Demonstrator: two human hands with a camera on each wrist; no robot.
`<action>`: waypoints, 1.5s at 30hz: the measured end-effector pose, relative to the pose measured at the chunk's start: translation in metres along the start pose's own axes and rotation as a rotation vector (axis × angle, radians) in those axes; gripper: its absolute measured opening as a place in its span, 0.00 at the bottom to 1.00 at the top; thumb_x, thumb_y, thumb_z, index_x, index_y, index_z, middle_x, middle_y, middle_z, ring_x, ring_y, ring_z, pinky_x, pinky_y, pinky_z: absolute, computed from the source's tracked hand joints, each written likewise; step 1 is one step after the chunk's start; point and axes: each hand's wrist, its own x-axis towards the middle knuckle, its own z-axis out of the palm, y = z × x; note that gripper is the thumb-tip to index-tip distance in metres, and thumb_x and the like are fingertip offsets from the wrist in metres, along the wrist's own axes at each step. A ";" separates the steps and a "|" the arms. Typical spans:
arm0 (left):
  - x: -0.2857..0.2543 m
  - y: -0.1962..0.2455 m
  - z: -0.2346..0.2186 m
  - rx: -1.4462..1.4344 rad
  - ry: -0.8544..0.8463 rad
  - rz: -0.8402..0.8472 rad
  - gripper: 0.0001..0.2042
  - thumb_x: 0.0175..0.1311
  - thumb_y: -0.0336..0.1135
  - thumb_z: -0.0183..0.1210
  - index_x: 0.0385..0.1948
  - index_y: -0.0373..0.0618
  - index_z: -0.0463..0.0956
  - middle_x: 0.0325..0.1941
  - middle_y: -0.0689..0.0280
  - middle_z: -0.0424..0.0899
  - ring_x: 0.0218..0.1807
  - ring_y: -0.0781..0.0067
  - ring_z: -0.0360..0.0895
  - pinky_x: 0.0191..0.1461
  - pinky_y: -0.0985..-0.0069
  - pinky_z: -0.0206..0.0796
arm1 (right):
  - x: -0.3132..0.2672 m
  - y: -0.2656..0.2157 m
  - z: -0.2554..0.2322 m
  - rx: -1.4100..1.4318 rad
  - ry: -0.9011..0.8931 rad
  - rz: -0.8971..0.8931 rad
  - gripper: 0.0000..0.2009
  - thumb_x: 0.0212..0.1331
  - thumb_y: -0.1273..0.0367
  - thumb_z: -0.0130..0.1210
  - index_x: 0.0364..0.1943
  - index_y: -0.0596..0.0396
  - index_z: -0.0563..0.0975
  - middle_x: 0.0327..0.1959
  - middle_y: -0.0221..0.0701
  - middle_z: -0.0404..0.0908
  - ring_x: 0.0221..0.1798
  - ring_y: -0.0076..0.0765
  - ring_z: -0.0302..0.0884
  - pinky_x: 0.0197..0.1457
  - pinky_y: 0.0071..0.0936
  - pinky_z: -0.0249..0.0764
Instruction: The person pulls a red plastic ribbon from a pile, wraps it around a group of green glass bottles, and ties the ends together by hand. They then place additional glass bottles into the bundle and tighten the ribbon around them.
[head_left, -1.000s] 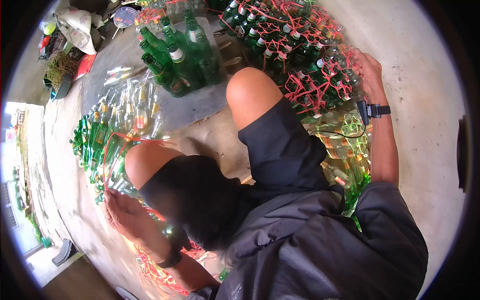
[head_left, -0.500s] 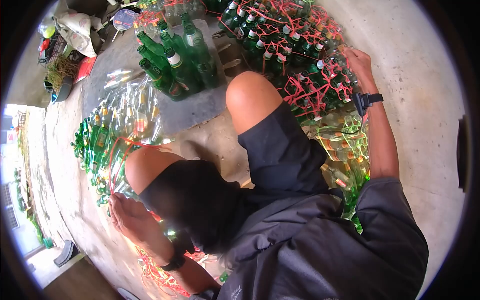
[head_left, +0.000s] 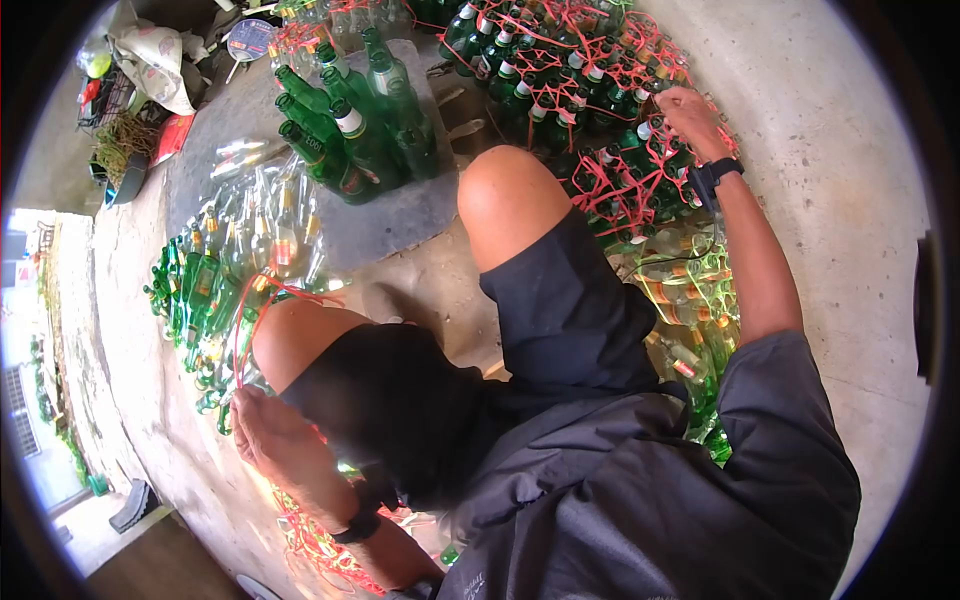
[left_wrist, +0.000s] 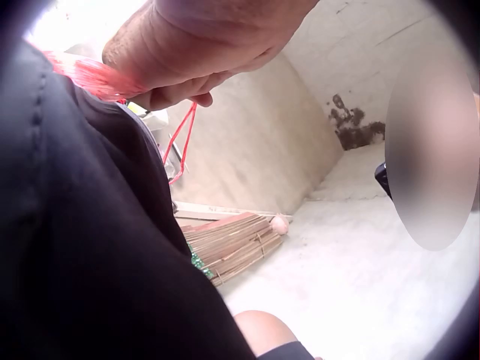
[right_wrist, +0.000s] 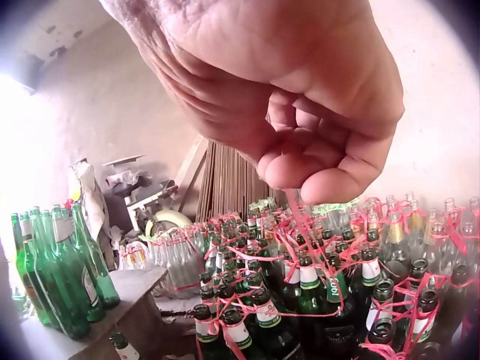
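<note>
In the head view the left hand [head_left: 285, 445] pinches a red plastic string [head_left: 240, 335], which loops up past the knee. The left wrist view shows that hand [left_wrist: 202, 45] with the string [left_wrist: 187, 135] hanging from curled fingers. Over the tied bottles [head_left: 590, 85] at the upper right is the right hand [head_left: 690, 118]. In the right wrist view the right hand [right_wrist: 300, 112] has curled fingers, and a red string [right_wrist: 300, 225] runs from its fingertips down to green bottles [right_wrist: 307, 289] whose necks are wrapped in red string.
Several untied green bottles [head_left: 355, 120] stand on a grey slab [head_left: 380, 225]. Clear and green bottles [head_left: 265, 215] lie to its left, and more bottles with yellow-green string [head_left: 690, 290] are beside the right thigh. A pile of red string [head_left: 310, 535] lies below the left hand.
The right hand has moved left and inward over the tied bottles. The left hand has shifted slightly right and down, still pinching the red string.
</note>
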 end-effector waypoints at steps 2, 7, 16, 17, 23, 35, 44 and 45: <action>-0.005 0.002 0.006 0.079 -0.011 0.077 0.10 0.76 0.36 0.55 0.34 0.41 0.74 0.17 0.81 0.52 0.17 0.92 0.43 0.18 0.83 0.35 | 0.007 0.009 0.010 -0.014 -0.173 0.066 0.15 0.63 0.59 0.61 0.41 0.59 0.81 0.25 0.32 0.82 0.23 0.28 0.76 0.30 0.33 0.72; -0.023 0.020 0.026 0.058 0.055 -0.094 0.10 0.76 0.36 0.55 0.33 0.40 0.74 0.16 0.80 0.53 0.16 0.92 0.43 0.18 0.83 0.34 | 0.014 0.037 0.032 -0.113 0.037 -0.191 0.19 0.62 0.64 0.62 0.55 0.57 0.78 0.41 0.38 0.86 0.35 0.30 0.82 0.41 0.29 0.77; -0.026 0.014 0.026 0.123 -0.215 -0.042 0.11 0.75 0.36 0.55 0.31 0.40 0.75 0.17 0.81 0.57 0.17 0.94 0.48 0.18 0.86 0.36 | -0.049 -0.052 0.008 0.342 -0.111 -0.273 0.15 0.68 0.65 0.59 0.54 0.55 0.80 0.46 0.31 0.85 0.47 0.25 0.83 0.48 0.25 0.78; -0.024 0.008 0.023 0.116 -0.293 0.002 0.12 0.75 0.36 0.55 0.30 0.39 0.76 0.17 0.81 0.59 0.17 0.94 0.49 0.18 0.85 0.36 | -0.071 -0.089 -0.002 0.327 -0.162 -0.248 0.13 0.70 0.66 0.58 0.53 0.57 0.81 0.47 0.30 0.85 0.48 0.25 0.82 0.50 0.24 0.78; -0.047 0.018 0.042 0.270 -0.413 0.052 0.12 0.75 0.36 0.55 0.31 0.39 0.79 0.17 0.81 0.62 0.18 0.93 0.51 0.21 0.85 0.39 | -0.170 -0.251 -0.022 0.247 -0.188 -0.970 0.13 0.61 0.74 0.60 0.50 0.59 0.81 0.48 0.38 0.82 0.52 0.39 0.81 0.58 0.30 0.76; -0.060 0.016 0.039 0.371 -0.762 0.172 0.09 0.74 0.30 0.56 0.34 0.34 0.78 0.23 0.66 0.73 0.27 0.82 0.66 0.32 0.79 0.63 | -0.243 -0.314 0.038 0.497 -0.902 -1.007 0.10 0.60 0.73 0.61 0.44 0.61 0.79 0.38 0.41 0.80 0.40 0.50 0.81 0.42 0.39 0.78; -0.052 0.025 0.010 0.459 -0.884 0.014 0.08 0.72 0.32 0.59 0.36 0.36 0.81 0.27 0.68 0.80 0.28 0.83 0.73 0.34 0.80 0.66 | -0.241 -0.304 0.028 0.470 -1.052 -0.785 0.06 0.67 0.71 0.57 0.37 0.60 0.81 0.23 0.37 0.77 0.25 0.38 0.78 0.29 0.31 0.70; -0.052 0.024 0.005 0.464 -0.870 0.037 0.08 0.72 0.32 0.59 0.36 0.36 0.81 0.27 0.68 0.81 0.28 0.83 0.73 0.33 0.81 0.66 | -0.238 -0.306 0.024 0.422 -1.089 -0.716 0.07 0.68 0.71 0.56 0.37 0.61 0.81 0.23 0.35 0.78 0.25 0.31 0.77 0.29 0.28 0.70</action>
